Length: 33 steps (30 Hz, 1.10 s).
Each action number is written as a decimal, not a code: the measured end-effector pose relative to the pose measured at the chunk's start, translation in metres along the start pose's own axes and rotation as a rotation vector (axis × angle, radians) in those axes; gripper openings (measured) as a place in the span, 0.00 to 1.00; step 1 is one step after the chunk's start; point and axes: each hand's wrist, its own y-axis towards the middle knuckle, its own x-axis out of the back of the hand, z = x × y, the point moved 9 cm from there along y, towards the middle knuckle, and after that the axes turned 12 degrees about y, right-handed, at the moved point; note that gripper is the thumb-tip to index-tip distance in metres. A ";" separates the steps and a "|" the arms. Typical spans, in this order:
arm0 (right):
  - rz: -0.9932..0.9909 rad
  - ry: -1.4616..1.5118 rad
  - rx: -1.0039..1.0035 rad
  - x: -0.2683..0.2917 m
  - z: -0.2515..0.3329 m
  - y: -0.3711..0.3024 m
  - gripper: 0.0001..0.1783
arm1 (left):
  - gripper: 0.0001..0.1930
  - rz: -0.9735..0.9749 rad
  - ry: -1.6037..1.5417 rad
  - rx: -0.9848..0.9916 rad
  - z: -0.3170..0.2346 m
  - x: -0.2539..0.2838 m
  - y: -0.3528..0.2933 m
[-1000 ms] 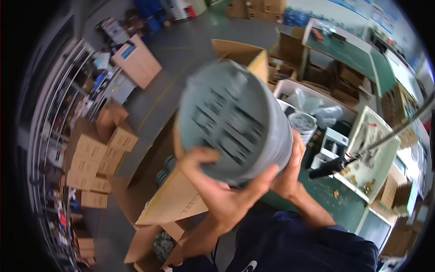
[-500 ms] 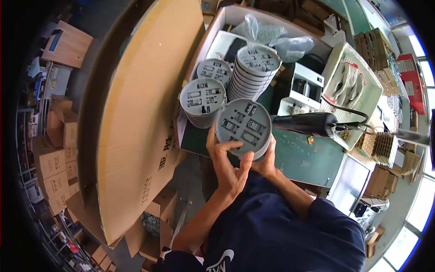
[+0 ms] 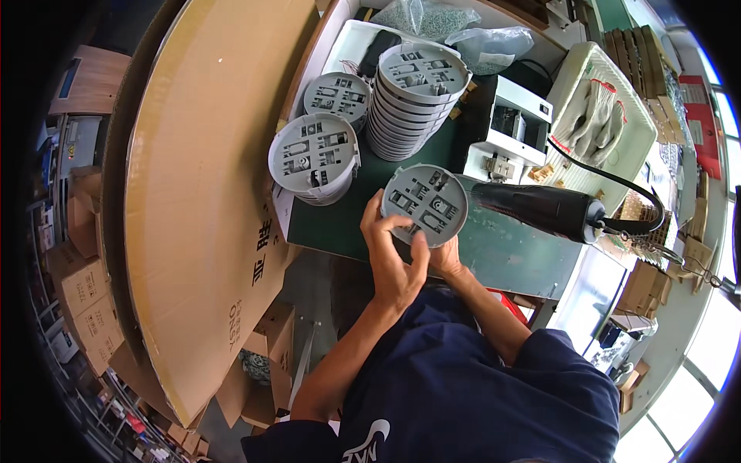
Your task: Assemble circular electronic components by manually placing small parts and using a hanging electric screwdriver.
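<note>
Between my hands is a round grey plastic housing (image 3: 423, 202), its recessed slots and small metal parts facing up. My left hand (image 3: 392, 262) grips its near left edge, the thumb and index finger bent over the top face. My right hand (image 3: 446, 258) holds the near right edge from beneath, most of its fingers hidden under the housing. Just right of the housing lies a black electric screwdriver (image 3: 540, 208), its front end close to the rim. Beyond my hands stand a tall stack of matching housings (image 3: 409, 116), a lower stack (image 3: 314, 158) and another housing (image 3: 337, 96) behind it.
A white screw feeder (image 3: 521, 116) stands on the green table (image 3: 509, 258). Right of it, a white tray (image 3: 644, 147) holds gloves (image 3: 596, 116). Clear bags (image 3: 490, 48) of small parts lie at the back. A large cardboard sheet (image 3: 208, 177) rises on the left.
The view has shifted, so the stacks appear farther left and higher. My hands and the housing are now farther from the lower left stack. My grip stays much the same.
</note>
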 end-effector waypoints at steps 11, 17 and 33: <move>0.071 0.063 -0.031 0.034 0.071 0.017 0.30 | 0.23 0.331 0.226 -0.143 -0.036 0.011 0.048; -0.034 0.499 -0.258 -0.010 0.049 -0.002 0.21 | 0.22 0.257 0.695 -0.319 -0.075 0.004 0.040; 0.095 0.441 -0.291 -0.081 0.014 0.015 0.24 | 0.29 0.269 0.758 -0.453 -0.067 0.013 0.049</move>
